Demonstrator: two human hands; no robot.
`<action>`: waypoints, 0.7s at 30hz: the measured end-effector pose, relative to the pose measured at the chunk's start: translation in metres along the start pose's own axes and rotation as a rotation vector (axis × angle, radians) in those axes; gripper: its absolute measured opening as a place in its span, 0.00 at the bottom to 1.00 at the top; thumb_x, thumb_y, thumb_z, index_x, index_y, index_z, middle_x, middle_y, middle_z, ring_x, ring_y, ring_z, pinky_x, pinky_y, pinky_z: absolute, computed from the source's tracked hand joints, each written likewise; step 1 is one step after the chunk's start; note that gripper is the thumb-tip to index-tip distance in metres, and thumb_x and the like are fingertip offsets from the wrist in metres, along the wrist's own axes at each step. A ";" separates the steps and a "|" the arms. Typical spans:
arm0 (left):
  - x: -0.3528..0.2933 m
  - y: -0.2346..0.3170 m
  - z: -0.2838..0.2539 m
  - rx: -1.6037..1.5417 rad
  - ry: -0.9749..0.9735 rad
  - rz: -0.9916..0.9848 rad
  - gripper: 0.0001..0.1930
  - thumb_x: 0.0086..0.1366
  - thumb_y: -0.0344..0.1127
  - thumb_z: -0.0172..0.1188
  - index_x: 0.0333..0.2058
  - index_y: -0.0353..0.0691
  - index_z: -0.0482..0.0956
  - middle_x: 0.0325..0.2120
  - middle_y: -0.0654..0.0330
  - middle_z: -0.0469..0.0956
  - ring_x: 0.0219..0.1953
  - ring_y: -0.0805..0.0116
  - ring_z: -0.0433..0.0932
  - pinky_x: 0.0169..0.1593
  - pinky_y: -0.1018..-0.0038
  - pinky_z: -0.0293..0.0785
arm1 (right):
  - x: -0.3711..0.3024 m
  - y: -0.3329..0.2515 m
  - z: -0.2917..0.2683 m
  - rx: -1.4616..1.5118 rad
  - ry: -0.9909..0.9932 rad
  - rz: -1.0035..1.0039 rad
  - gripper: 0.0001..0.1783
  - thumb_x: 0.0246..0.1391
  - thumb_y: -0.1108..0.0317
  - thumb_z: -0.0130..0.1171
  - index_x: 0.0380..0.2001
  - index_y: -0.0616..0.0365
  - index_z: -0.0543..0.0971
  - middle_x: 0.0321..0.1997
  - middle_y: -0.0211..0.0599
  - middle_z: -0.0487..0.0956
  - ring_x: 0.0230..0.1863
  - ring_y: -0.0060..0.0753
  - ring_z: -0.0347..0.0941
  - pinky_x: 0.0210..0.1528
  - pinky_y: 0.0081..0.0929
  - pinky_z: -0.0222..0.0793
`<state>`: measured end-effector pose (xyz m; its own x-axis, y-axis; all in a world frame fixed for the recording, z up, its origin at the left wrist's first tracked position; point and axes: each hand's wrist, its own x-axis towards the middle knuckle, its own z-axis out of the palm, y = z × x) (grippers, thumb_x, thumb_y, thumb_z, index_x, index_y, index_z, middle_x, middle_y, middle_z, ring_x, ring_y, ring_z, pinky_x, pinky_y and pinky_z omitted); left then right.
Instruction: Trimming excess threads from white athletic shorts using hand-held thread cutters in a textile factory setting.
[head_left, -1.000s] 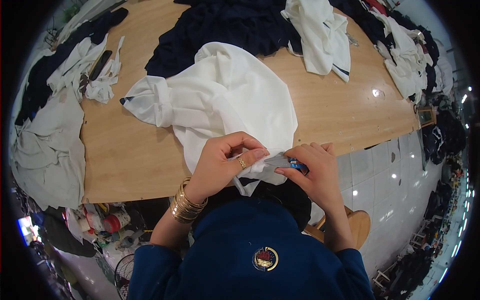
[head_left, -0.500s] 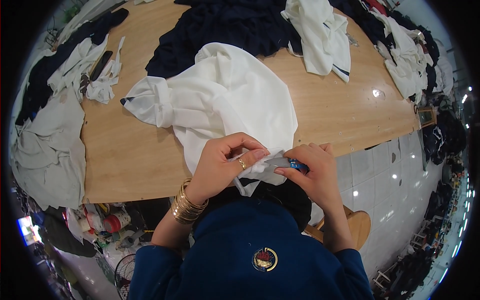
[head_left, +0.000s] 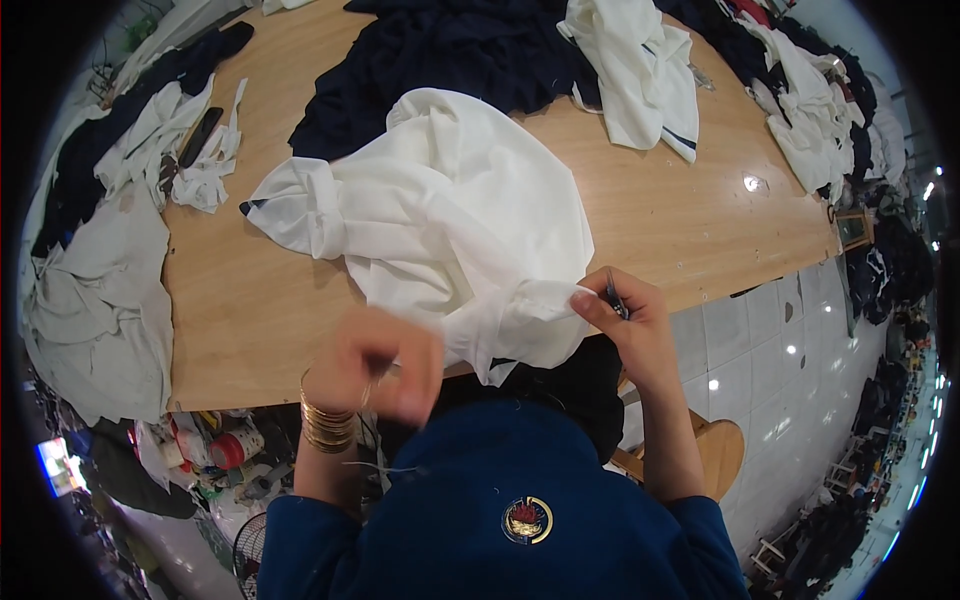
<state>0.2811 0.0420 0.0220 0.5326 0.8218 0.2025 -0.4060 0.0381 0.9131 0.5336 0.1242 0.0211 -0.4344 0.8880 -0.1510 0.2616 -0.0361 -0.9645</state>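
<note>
A white garment (head_left: 500, 210) lies bunched on the table, its near end hanging over the front edge. My right hand (head_left: 640, 320) pinches the garment's edge between thumb and finger. Tucked in that same hand are small thread snips (head_left: 616, 300), their blades pointing up and away from the cloth. My left hand (head_left: 375, 365), with gold bangles at the wrist, is off the garment to its left. Motion smears its fingers, so their grip is unclear. Below it, a loose pale thread (head_left: 385, 468) shows against my blue shirt.
Dark navy cloth (head_left: 430, 60) is heaped at the far side of the wooden table (head_left: 260, 330), beside another white garment (head_left: 640, 80). White scraps and a dark long object (head_left: 201, 137) lie at left, near grey-white cloth (head_left: 100, 300). A wooden stool (head_left: 720, 450) stands below right.
My left hand has let go of the garment and moved left toward me. My right hand has turned the snips away from the cloth and now pinches its edge.
</note>
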 end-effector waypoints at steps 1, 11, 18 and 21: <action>0.001 0.000 0.006 0.136 0.349 0.004 0.06 0.55 0.33 0.58 0.29 0.37 0.76 0.33 0.58 0.74 0.37 0.70 0.71 0.42 0.76 0.66 | -0.001 -0.001 0.003 -0.001 -0.003 -0.001 0.10 0.48 0.66 0.60 0.23 0.61 0.75 0.15 0.21 0.64 0.21 0.12 0.56 0.24 0.14 0.52; 0.040 -0.033 0.017 0.396 0.427 -0.202 0.10 0.60 0.38 0.54 0.30 0.36 0.73 0.27 0.65 0.74 0.32 0.77 0.69 0.40 0.79 0.65 | -0.004 0.003 -0.001 -0.227 0.013 -0.204 0.05 0.43 0.71 0.62 0.26 0.56 0.76 0.18 0.25 0.70 0.21 0.17 0.58 0.28 0.18 0.53; 0.045 -0.030 0.024 0.219 0.482 -0.248 0.11 0.60 0.39 0.54 0.30 0.35 0.74 0.24 0.66 0.74 0.30 0.80 0.69 0.38 0.81 0.66 | -0.019 -0.015 0.013 -0.157 0.110 -0.226 0.15 0.32 0.81 0.60 0.28 0.50 0.78 0.21 0.21 0.72 0.19 0.18 0.57 0.31 0.17 0.52; 0.046 -0.031 0.025 0.224 0.480 -0.245 0.11 0.60 0.39 0.55 0.30 0.34 0.74 0.25 0.66 0.74 0.30 0.81 0.69 0.38 0.81 0.66 | -0.016 -0.014 0.015 -0.265 0.074 -0.326 0.15 0.31 0.81 0.58 0.26 0.49 0.77 0.21 0.20 0.73 0.19 0.18 0.60 0.33 0.18 0.52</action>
<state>0.3370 0.0645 0.0117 0.1738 0.9718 -0.1596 -0.1181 0.1815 0.9763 0.5237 0.1032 0.0339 -0.4706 0.8643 0.1777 0.3375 0.3624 -0.8688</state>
